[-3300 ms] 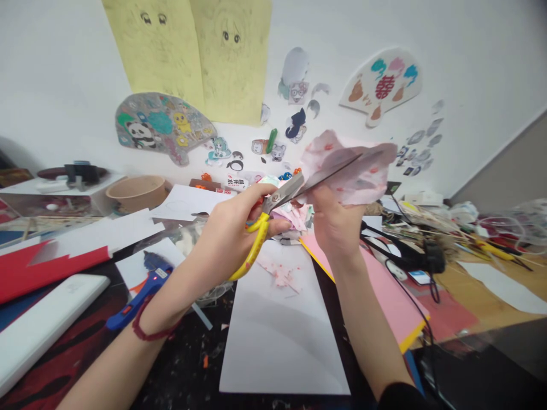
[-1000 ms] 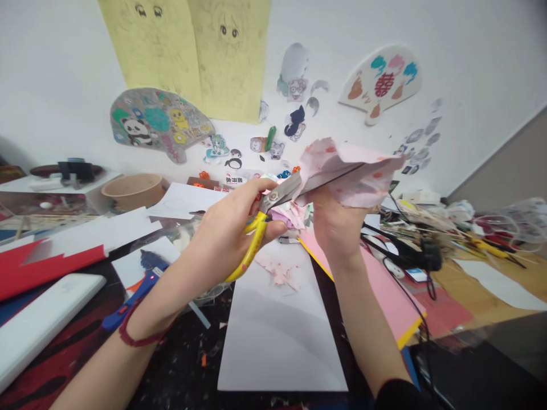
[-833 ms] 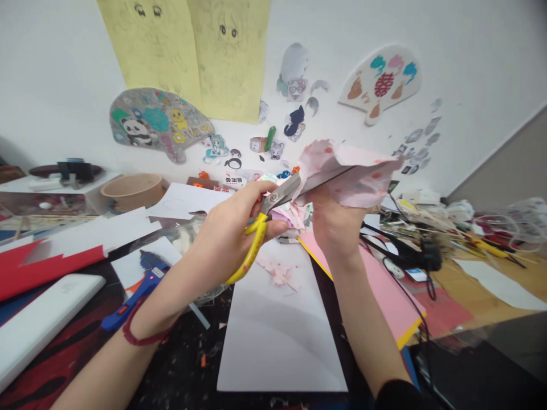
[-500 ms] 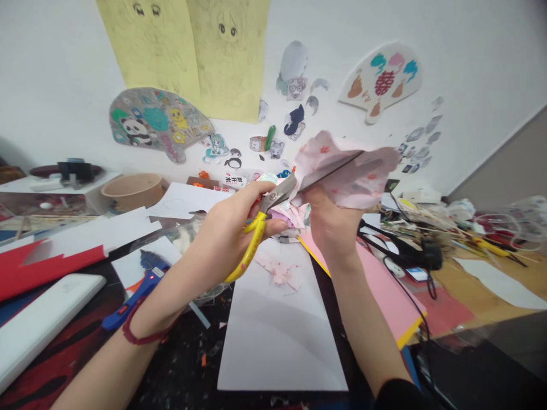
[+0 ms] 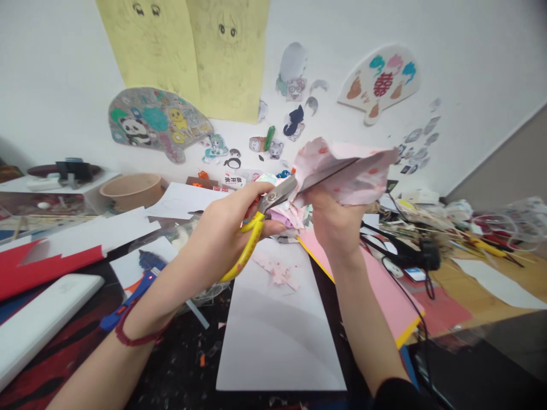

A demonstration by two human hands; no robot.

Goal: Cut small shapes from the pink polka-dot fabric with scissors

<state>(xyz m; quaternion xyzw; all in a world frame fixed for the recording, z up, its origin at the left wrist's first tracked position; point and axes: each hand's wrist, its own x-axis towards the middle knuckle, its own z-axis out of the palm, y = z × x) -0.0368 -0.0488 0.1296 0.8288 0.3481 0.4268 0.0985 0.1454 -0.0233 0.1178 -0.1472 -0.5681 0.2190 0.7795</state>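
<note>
My left hand is closed round yellow-handled scissors, their blades pointing up and to the right. The blades are parted, with one lying dark across a pink patterned piece of fabric or thin paper; I cannot tell which material it is. My right hand grips that piece from below, its fingers mostly hidden behind it. Under the hands a white sheet lies lengthwise on the dark table, bearing pink scraps. More crumpled pink and pastel scraps sit just behind the scissors.
A blue glue gun lies left beside a white oblong device and red paper. Pink sheets, a black cable and piled craft odds and ends are on the right. Behind stands the wall with drawings and stickers.
The pink piece has tipped, its top edge now lower and more folded over the blade. Both hands have stayed almost in the same place.
</note>
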